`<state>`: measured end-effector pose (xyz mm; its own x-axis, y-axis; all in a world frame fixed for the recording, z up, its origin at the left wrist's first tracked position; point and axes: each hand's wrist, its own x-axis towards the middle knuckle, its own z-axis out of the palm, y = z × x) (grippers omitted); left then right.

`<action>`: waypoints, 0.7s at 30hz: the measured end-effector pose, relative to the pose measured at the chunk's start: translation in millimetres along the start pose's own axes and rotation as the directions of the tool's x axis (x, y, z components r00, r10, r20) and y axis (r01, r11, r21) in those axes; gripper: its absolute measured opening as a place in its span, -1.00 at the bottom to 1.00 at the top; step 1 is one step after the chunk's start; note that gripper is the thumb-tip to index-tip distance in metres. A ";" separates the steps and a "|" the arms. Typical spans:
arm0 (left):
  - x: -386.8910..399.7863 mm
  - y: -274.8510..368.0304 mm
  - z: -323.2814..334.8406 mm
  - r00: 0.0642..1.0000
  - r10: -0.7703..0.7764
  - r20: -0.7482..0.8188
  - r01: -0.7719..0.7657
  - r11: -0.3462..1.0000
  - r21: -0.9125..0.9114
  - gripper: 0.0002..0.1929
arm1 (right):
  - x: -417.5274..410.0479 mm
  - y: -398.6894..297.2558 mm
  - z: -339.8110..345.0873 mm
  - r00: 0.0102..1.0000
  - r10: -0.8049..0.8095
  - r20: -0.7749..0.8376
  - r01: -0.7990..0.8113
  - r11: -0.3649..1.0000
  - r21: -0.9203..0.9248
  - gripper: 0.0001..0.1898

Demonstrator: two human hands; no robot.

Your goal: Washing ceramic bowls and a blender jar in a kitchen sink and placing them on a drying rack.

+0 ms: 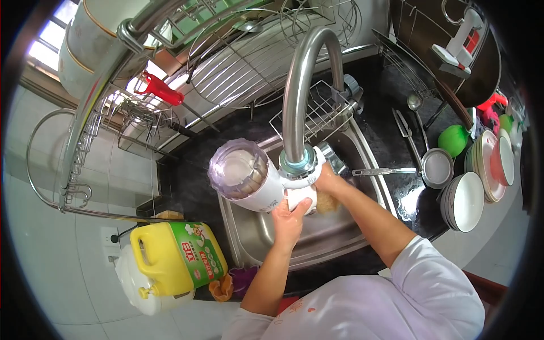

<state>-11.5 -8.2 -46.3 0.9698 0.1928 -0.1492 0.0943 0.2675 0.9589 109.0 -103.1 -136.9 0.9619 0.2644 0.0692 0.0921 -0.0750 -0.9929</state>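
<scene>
Both my hands are over the stainless steel sink (316, 242), under the curved faucet (293, 93). My left hand (288, 219) grips a white object (301, 198), its thumb lying against the side. That object is partly covered by the faucet-mounted water filter (261, 189), whose clear ribbed cap faces up at the left. My right hand (330, 178) is behind the filter's collar, with its fingers hidden. Just below it shows a brown, rough-textured thing (327, 202), perhaps a scrubber. Whether the right hand holds it cannot be told.
Left of the sink stands a yellow detergent jug (161, 255). Stacked bowls (465, 202), plates (486, 165), a small strainer ladle (437, 168) and tongs (406, 131) lie to the right. A metal rack (70, 148) curves along the left, and a wire basket (321, 112) sits behind the faucet.
</scene>
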 end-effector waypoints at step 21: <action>4.9 -0.5 -43.2 0.992 -0.029 0.125 0.040 0.996 -0.083 -0.57 | -16.4 -107.8 4.6 0.921 -0.027 0.388 0.082 0.989 -0.125 -0.68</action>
<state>-16.4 33.4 -58.0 0.9871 0.0657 -0.1458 0.1138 0.3525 0.9289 82.1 -94.9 -31.5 0.7842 0.6182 0.0532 0.2016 -0.1728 -0.9641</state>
